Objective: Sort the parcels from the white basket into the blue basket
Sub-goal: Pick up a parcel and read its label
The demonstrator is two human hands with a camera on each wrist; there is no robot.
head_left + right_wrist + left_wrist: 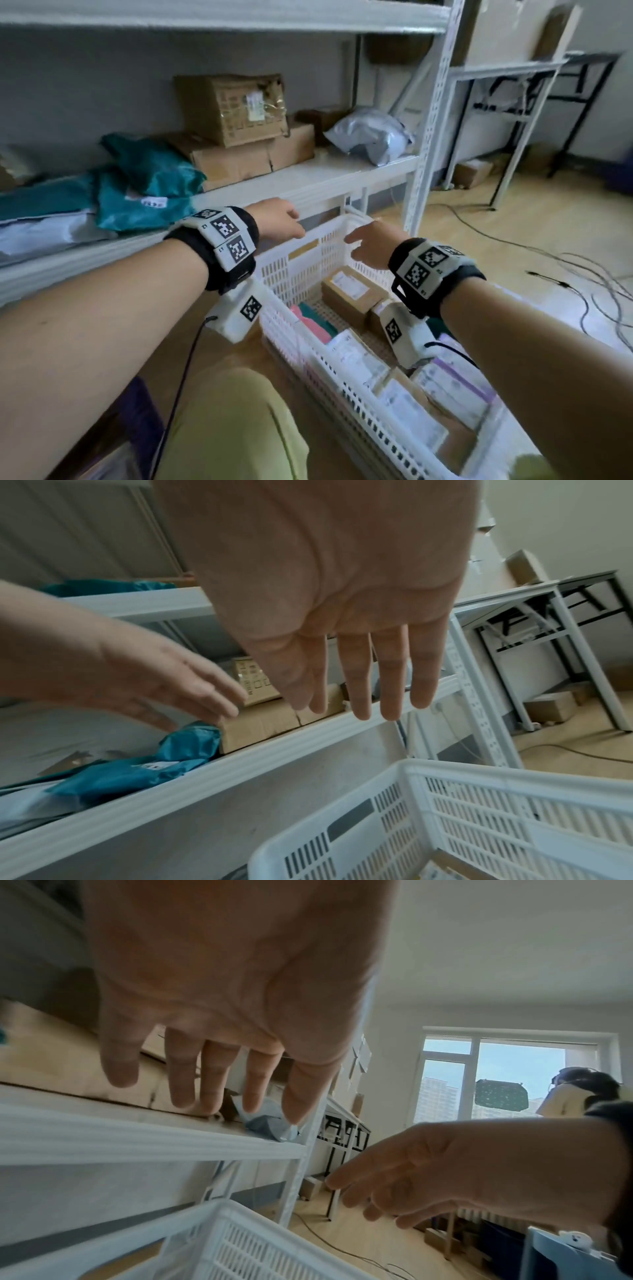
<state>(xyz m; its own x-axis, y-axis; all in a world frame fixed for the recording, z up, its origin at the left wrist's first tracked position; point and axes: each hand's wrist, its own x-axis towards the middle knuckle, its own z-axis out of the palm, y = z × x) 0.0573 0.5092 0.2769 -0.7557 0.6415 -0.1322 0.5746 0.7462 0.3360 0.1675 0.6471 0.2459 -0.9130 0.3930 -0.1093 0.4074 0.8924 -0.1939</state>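
The white basket (291,329) stands on the floor in front of me. It holds a brown cardboard box (352,291), several white-labelled parcels (356,359) and a pink and teal pouch (308,322). My left hand (284,222) hovers over the basket's far left corner, fingers straight, holding nothing. My right hand (366,243) hovers over the far end, palm down and empty. The wrist views show both hands with spread fingers, the left hand (219,1074) and the right hand (349,674), above the basket rim (479,772). I cannot pick out a blue basket for certain.
A white shelf (308,185) just beyond the basket carries cardboard boxes (233,113), teal bags (147,185) and a grey bag (370,137). Its upright post (431,137) stands by the basket's far corner. Cables (565,274) trail over the floor at right. Another person (575,1093) stands by the window.
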